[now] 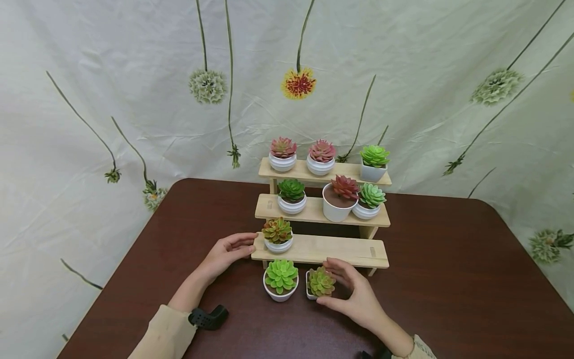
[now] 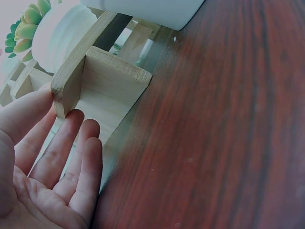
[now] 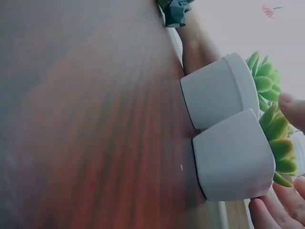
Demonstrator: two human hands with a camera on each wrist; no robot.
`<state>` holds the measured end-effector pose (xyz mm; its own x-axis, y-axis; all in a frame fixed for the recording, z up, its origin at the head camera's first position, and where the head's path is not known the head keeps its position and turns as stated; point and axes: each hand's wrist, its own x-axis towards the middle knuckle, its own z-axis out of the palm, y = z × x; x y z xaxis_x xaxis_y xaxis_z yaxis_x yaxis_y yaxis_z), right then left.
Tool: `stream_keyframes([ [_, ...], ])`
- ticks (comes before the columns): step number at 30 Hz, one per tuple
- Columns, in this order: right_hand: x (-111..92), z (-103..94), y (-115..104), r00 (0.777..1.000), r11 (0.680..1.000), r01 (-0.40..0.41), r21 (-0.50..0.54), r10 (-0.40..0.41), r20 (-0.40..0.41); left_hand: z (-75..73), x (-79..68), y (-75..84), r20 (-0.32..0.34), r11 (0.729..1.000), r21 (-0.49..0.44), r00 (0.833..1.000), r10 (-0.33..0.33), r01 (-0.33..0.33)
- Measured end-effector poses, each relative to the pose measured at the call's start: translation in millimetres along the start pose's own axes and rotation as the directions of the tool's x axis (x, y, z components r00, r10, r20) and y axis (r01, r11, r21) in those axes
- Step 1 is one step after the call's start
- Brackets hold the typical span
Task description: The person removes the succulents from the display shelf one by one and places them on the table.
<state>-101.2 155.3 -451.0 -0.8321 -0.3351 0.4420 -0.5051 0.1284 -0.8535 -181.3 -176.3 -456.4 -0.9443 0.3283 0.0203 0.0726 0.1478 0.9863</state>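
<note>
My left hand holds the left end of the lowest step of a three-tier wooden stand, thumb and fingertips at the board's corner in the left wrist view. On the table in front of the stand, a green-and-reddish succulent in a small square white pot stands upright. Around it my right hand is spread, thumb near the leaves and fingertips by the pot's far side. Just left of that pot is a bright green succulent in a round white pot.
An orange-green succulent sits at the left of the lowest step. The middle step carries a dark green one, a red one in a larger pot and a pale green one. Three more stand on top. A flower-printed cloth hangs behind.
</note>
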Motion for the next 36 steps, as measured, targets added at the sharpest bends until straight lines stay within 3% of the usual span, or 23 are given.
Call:
stream_keyframes([
  [6, 6, -2.1, -5, 1.000, 1.000, 0.013, -0.001, -0.013, -0.027, -0.2, 0.4, 0.1, -0.004, 1.000, -0.001, 1.000, -0.006, 0.006],
  [36, 64, 21.0, -31, 0.978, 0.984, -0.144, 0.102, 0.158, -0.140, 0.4, 0.5, -3.4, -0.002, 1.000, -0.001, 1.000, 0.012, -0.012],
])
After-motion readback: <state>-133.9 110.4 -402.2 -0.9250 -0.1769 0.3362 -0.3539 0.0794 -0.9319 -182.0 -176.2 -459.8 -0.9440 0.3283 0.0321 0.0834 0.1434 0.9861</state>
